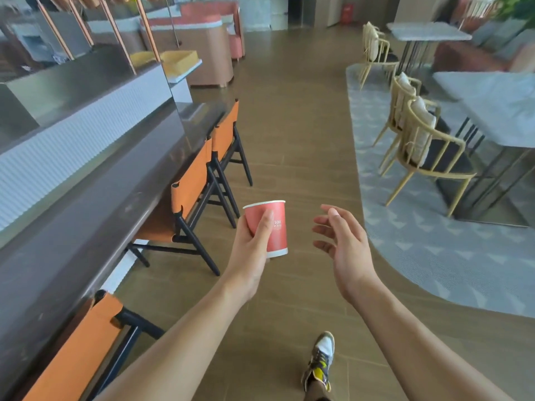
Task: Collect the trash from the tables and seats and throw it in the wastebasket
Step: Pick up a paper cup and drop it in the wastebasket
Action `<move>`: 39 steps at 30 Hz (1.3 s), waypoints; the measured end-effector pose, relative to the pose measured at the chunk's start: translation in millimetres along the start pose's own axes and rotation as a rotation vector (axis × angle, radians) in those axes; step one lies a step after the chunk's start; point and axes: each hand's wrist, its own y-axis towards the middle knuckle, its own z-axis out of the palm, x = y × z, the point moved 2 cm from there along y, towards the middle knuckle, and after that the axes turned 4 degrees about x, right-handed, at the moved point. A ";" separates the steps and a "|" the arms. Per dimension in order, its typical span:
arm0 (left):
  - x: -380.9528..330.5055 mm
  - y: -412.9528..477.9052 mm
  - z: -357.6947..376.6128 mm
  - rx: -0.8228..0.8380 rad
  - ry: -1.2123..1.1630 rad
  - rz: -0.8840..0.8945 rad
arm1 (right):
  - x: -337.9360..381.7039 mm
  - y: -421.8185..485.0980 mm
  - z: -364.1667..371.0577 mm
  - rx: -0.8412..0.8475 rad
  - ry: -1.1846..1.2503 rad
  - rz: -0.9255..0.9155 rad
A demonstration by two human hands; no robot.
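**Paper cup in hand, wastebasket not in sight**

The collecting step looks done for this piece of trash, and the carrying step is in hand; the left hand (250, 244) grips a red paper cup (267, 228) around its side, thumb across the front, fingers curled behind it; the cup is roughly upright, tilted a little, its white rim up, held in the air over the wooden floor (298, 125); whether anything is inside cannot be told from this angle.

The right hand (344, 247) holds nothing; its fingers are spread and loosely bent, palm turned toward the cup, just beside it but not touching.

No wastebasket shows anywhere in the view, so the next move probably calls for walking on and finding it, keeping the cup level in case of dregs; the free hand is available for more trash on the way.

To the left runs a long dark counter (95, 204) with orange-backed chairs (191, 183) drawn up to it; to the right, on a grey rug (434, 250), stand marble-topped tables (498, 111) with gold-framed chairs (428, 151); one sneakered foot (321, 357) steps forward below the arms.
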 end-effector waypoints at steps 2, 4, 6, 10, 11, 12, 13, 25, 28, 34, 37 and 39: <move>-6.3 46.2 8.6 -0.014 0.019 0.001 | 1.8 50.2 1.2 0.024 0.003 0.000; -12.7 95.4 19.8 -0.022 0.023 -0.003 | 7.2 103.9 0.7 0.055 0.014 0.000; -20.0 143.2 33.9 -0.031 0.017 -0.018 | 18.5 155.3 0.1 0.073 0.015 0.012; -38.6 238.4 68.0 -0.057 0.008 -0.040 | 46.9 253.5 -4.5 0.126 -0.018 -0.004; -42.6 259.2 77.0 -0.048 0.001 -0.038 | 52.5 275.7 -6.5 0.129 -0.026 -0.007; -46.7 278.0 85.8 -0.041 -0.013 -0.036 | 57.6 296.3 -8.5 0.131 -0.027 -0.006; -50.1 295.3 92.8 -0.036 -0.027 -0.032 | 61.5 315.5 -9.9 0.136 -0.026 -0.006; -72.8 531.1 133.3 0.038 -0.089 0.018 | 78.2 559.8 -1.9 0.116 -0.023 -0.042; -80.8 605.9 129.9 0.037 -0.087 0.023 | 77.9 632.1 16.5 0.107 -0.022 -0.048; -111.4 757.4 117.8 0.045 -0.049 0.056 | 89.2 774.9 61.0 0.085 -0.017 -0.050; -123.9 823.3 115.5 0.063 -0.078 0.032 | 95.5 834.9 75.8 0.072 -0.017 -0.030; -128.5 861.7 116.9 0.073 -0.067 0.017 | 97.4 870.9 80.3 0.075 -0.014 -0.029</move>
